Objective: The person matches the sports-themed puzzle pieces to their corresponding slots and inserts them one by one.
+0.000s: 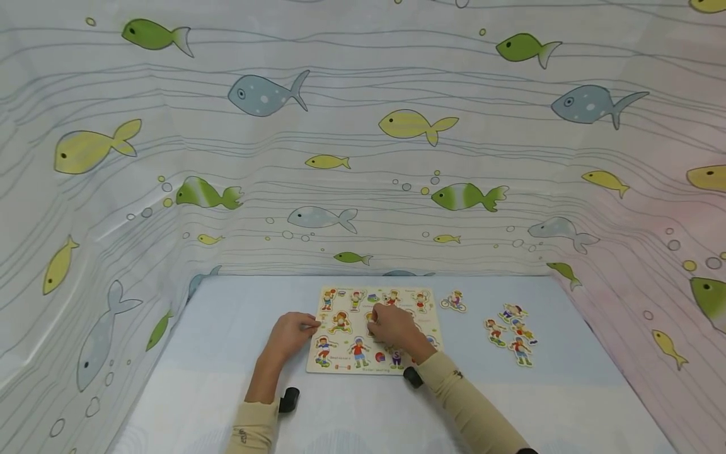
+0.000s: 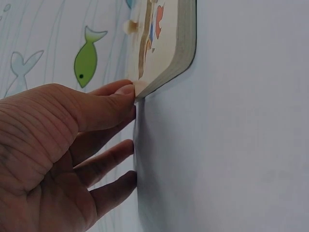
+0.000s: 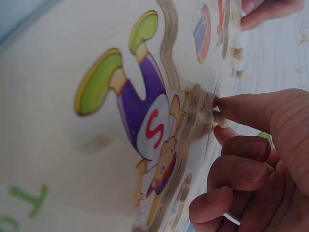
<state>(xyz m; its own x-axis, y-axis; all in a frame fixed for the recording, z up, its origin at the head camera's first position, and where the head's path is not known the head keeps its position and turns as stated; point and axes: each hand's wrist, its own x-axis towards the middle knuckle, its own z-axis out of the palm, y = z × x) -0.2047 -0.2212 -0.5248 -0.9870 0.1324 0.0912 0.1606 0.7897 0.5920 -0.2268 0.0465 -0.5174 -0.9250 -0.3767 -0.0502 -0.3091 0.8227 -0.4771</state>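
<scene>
A wooden knob puzzle board, printed with children doing sports, lies flat on the table. At its left edge is my left hand; in the left wrist view its thumb and a finger pinch the board's edge, the other fingers spread below. Over the middle of the board, my right hand pinches the small knob of a puzzle piece between thumb and index finger. That piece's picture is mostly hidden. Near it sits a piece with a purple-trousered child, an S on the shirt.
Right of the board lies a loose cyclist piece. Farther right, several loose pieces lie close together. The pale tablecloth reaches a fish-patterned curtain at the back and sides. Black wrist cameras sit at both cuffs.
</scene>
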